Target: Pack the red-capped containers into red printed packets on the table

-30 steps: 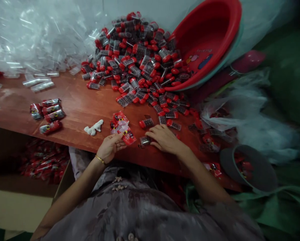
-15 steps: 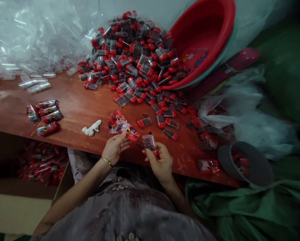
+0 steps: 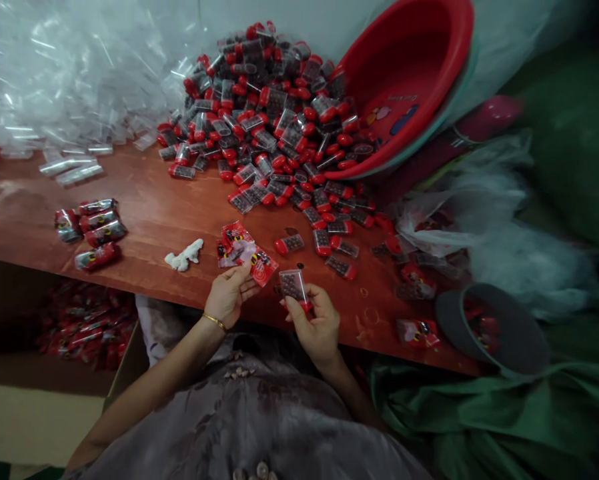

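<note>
My left hand (image 3: pixel 233 293) pinches a red printed wrapper (image 3: pixel 263 268) between thumb and fingers, close to the table's front edge. Under and behind it lie a few more such wrappers (image 3: pixel 235 233). Closed around the red end of a small clear container (image 3: pixel 293 285) is my right hand (image 3: pixel 313 323); dark round pieces show through its flat face. The container is upright and slightly tilted, just right of the wrapper and apart from it. Several similar containers (image 3: pixel 289 244) lie loose behind my right hand.
A big heap of red-capped containers (image 3: pixel 264 120) rises at the back, beside a tilted red basin (image 3: pixel 409 67). Clear empty tubes (image 3: pixel 79 87) pile up at left. Filled red packets (image 3: pixel 104 233), a white lump (image 3: pixel 184 255) and a grey bowl (image 3: pixel 514 333) also stand around. Below left is a box of packets (image 3: pixel 87 327).
My right hand has moved a little left with the container, bringing it nearer the wrapper. The wrapper in my left hand has tilted slightly.
</note>
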`<state>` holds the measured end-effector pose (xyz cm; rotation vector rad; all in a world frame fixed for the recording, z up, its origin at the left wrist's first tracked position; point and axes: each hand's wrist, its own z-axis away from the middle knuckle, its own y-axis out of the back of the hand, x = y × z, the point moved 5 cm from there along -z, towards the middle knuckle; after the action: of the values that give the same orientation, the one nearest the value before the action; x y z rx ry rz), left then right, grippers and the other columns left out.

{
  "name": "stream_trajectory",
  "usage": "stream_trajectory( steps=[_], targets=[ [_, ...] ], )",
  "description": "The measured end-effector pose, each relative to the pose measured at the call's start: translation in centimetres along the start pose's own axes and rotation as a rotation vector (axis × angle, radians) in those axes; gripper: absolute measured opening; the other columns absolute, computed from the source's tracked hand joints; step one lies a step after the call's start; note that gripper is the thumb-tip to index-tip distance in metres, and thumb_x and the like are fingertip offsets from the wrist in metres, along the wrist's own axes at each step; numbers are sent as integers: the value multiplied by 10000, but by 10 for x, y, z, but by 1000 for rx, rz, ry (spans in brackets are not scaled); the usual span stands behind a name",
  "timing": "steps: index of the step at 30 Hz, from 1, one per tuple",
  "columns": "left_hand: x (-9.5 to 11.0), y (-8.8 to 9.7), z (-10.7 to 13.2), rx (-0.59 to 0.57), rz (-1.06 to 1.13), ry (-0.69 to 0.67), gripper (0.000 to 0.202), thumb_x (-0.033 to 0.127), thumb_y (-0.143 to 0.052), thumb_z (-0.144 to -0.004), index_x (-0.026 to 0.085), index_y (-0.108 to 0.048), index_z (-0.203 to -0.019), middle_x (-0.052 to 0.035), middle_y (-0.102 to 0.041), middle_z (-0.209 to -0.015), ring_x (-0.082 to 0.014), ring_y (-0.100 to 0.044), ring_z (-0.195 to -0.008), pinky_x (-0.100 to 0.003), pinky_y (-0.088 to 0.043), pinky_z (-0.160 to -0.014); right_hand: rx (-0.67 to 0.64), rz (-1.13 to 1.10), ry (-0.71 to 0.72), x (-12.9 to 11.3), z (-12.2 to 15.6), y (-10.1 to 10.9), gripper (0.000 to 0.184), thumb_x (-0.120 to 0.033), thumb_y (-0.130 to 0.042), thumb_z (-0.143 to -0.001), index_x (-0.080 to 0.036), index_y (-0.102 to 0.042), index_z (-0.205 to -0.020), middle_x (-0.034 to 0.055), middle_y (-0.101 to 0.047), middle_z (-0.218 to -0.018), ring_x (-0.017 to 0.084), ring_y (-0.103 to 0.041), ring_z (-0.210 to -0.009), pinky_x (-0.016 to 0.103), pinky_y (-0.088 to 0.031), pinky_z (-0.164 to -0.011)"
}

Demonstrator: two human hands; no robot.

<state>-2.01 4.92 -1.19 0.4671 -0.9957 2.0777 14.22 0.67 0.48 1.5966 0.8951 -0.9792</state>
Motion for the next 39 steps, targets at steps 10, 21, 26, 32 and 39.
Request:
stream_trajectory(
  steps=[10,21,26,32,39],
  targets=[
    [-2,-3,2,4,-40,-76,460,414,-850,-419,145,-577,-674,-15,-671,-668,-128,-626,-602,-247,-472,-628,-26,3,-26,9,5,-11,209,-341,-614,-800,-198,-559,-941,6,-668,-731,116,-599,-556,235,-508,-543],
    [0,-5,3,1,-88,-308,391,439,-812,-495,151,-565,-588,35,-613,-610,-94,-566,-588,-245,-475,-675,-280,-464,-370,6,5,-24,273,-445,-590,-797,-187,-534,-864,-18,-653,-619,65,-481,-368,174,-381,-361],
    [1,-1,1,-49,-263,-444,312,443,-740,-630,148,-638,-648,23,-626,-647,-98,-553,-621,-239,-481,-700,-320,-500,-384,8,0,-29,276,-446,-598,-783,-190,-547,-870,-31,-634,-604,62,-467,-375,168,-365,-357],
    [0,-5,4,-55,-209,-381,368,426,-787,-558,159,-655,-775,1,-669,-725,-113,-587,-639,-238,-494,-676,-222,-227,-235,5,-10,-22,249,-402,-625,-759,-182,-580,-868,-28,-619,-620,70,-485,-419,181,-423,-406],
    [-7,-10,3,-57,-212,-342,364,338,-828,-493,163,-632,-745,17,-671,-693,-97,-581,-607,-215,-473,-635,-292,-212,-193,9,-4,-29,252,-400,-606,-778,-180,-619,-901,-25,-617,-610,62,-470,-400,167,-395,-365]
  ],
)
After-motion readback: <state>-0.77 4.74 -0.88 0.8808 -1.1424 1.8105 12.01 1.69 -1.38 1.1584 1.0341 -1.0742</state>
